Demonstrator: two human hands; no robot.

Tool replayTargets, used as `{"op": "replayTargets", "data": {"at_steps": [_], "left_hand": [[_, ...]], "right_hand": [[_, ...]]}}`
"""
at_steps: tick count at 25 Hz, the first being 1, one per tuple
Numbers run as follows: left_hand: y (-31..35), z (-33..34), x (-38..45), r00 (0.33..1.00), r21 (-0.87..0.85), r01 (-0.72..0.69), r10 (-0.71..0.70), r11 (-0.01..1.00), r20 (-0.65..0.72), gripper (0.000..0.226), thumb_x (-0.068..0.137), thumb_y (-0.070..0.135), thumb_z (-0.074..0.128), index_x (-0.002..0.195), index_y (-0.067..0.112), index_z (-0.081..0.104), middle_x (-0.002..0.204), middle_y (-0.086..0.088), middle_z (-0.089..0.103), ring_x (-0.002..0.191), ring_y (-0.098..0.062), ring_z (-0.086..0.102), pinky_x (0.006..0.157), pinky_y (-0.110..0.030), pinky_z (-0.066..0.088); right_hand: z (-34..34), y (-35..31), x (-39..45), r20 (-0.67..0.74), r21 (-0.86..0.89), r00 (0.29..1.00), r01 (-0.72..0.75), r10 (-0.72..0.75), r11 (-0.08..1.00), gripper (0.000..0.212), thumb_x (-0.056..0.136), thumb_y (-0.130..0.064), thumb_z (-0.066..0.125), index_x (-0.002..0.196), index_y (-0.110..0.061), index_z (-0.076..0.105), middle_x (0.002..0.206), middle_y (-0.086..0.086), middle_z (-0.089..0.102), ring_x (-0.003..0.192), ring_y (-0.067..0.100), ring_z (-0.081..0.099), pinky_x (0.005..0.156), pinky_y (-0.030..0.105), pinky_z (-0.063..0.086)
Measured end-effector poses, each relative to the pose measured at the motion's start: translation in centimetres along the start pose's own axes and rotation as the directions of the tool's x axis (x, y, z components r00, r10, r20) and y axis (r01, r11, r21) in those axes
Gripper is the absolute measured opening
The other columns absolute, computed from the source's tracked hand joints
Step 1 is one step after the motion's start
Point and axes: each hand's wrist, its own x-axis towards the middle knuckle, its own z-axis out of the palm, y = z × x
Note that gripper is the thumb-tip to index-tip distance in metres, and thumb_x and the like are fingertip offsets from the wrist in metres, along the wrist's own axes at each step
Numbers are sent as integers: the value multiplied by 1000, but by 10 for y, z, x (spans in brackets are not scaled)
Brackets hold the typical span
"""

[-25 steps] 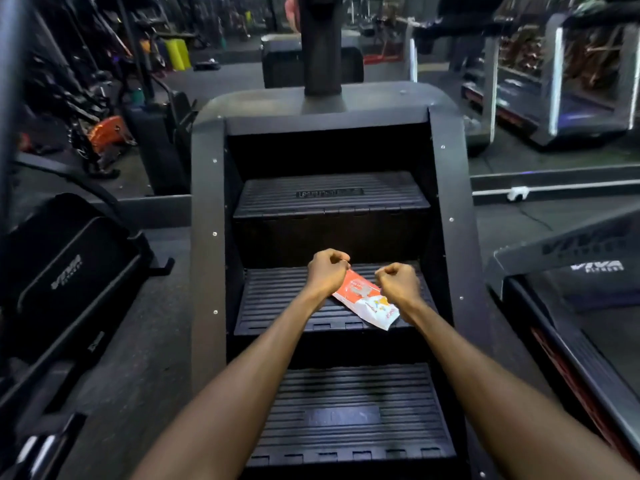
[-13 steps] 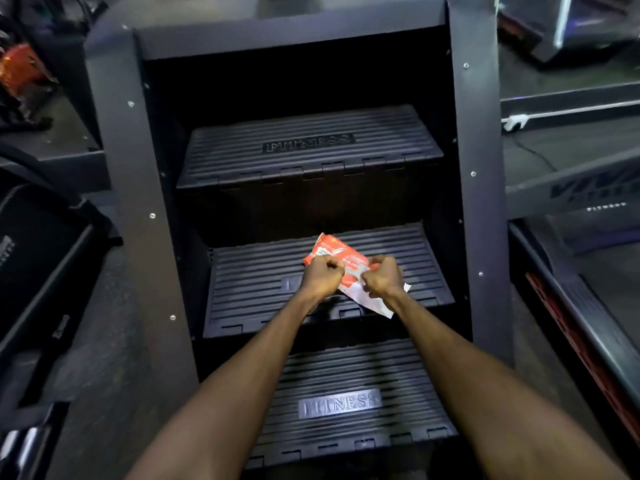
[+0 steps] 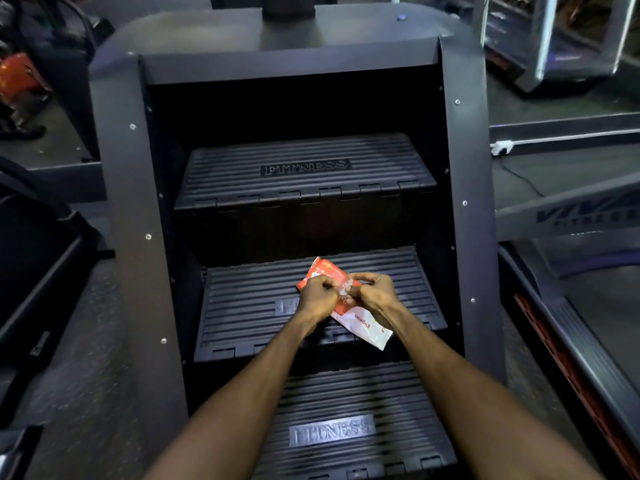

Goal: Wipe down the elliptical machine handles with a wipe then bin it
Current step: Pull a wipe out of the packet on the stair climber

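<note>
A red and white wipe packet point(image 3: 360, 322) is held between both hands above the middle step of a black stair machine point(image 3: 117, 209). My left hand point(image 3: 317, 296) grips the packet's red upper end. My right hand point(image 3: 375, 292) pinches the packet close beside the left hand, fingers curled at its middle. The packet's white lower end hangs out below my right wrist. No loose wipe shows. No handles are in view.
The stair machine's ribbed steps marked FITNESS point(image 3: 306, 166) rise in front of me. A treadmill deck point(image 3: 568, 344) lies to the right, dark gym equipment point(image 3: 38, 271) to the left. An orange object point(image 3: 15, 76) sits far left on the grey floor.
The camera has tilted down and nearer to the steps. My hands have drawn together on the packet, and my right hand's fingers now work at its middle.
</note>
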Motion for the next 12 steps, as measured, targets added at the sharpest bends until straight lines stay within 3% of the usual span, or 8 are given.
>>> {"op": "replayTargets", "data": {"at_steps": [3, 6, 9, 12], "left_hand": [[-2, -5, -1, 998, -44, 0, -3, 999, -60, 26, 83, -3, 56, 78, 21, 65, 84, 0, 68, 81, -18, 62, 78, -34, 53], [-2, -7, -9, 992, -49, -50, 43, 998, -122, 27, 80, -6, 57, 84, 20, 66, 94, -3, 71, 84, -16, 63, 80, -30, 51], [12, -13, -26, 980, -100, -177, 166, 979, -108, 12, 81, 5, 70, 88, 16, 68, 92, 1, 71, 86, -14, 64, 81, -28, 50], [30, -27, -50, 944, -135, -329, 327, 935, -41, 15, 81, 20, 77, 94, 14, 72, 92, 1, 73, 84, -9, 67, 78, -24, 53]], "right_hand": [[-1, -11, -12, 75, -34, 997, 17, -14, 999, 17, 82, 17, 63, 94, 7, 68, 75, 19, 69, 52, 20, 61, 55, 30, 56], [-4, -29, -33, 89, -3, 994, 64, -64, 998, 20, 82, 21, 50, 84, 6, 63, 72, 19, 59, 44, 15, 54, 46, 25, 47], [-11, -52, -58, 103, 77, 990, 88, -96, 993, 22, 82, 18, 47, 83, 1, 62, 65, 15, 57, 41, 12, 53, 46, 23, 43], [-16, -71, -85, 103, 69, 990, 94, -100, 993, 18, 83, 8, 57, 82, -6, 68, 59, 7, 66, 44, 10, 58, 51, 23, 39]]}}
